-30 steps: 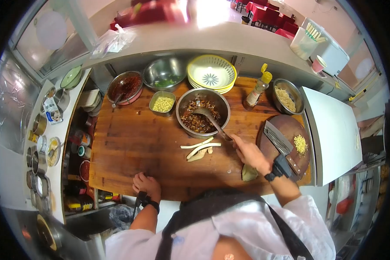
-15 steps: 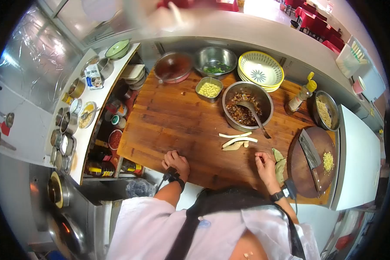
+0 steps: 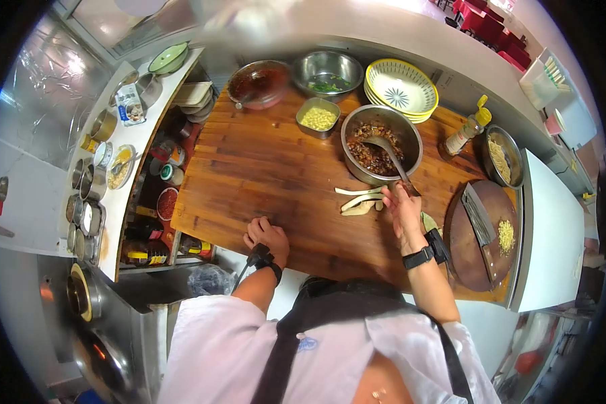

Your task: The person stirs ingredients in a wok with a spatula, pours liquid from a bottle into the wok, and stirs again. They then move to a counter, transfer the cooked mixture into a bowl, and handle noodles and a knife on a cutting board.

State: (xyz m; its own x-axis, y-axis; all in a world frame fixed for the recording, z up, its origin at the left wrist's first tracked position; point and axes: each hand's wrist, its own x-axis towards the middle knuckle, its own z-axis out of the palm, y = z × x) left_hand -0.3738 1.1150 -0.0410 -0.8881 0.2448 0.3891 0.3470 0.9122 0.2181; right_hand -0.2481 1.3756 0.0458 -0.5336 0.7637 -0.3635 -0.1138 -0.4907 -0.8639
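My left hand [image 3: 267,239] rests on the near edge of the wooden table [image 3: 249,168], its fingers slightly bent and nothing in them. Farther in, my right hand [image 3: 404,214] reaches over the table with its fingers apart. Its fingertips are right at the handle end of a metal spoon [image 3: 392,153] and beside several pale peeled strips [image 3: 360,200]. The spoon leans in a steel bowl [image 3: 353,165] of dark brown chopped mixture [image 3: 372,156]. Partly behind my right wrist lie green leafy pieces [image 3: 429,221].
To the right, a cleaver [image 3: 478,222] and chopped yellowish bits [image 3: 506,236] lie on a round board [image 3: 454,249]. Patterned bowls [image 3: 402,87], a yellow-capped bottle [image 3: 461,138], and a small tin of pale cubes [image 3: 318,119] stand farther back. Shelves with jars line the left.
My right hand has moved forward and slightly left, from beside the leafy pieces to the spoon handle and pale strips. My left hand stays on the table edge. The view has shifted slightly.
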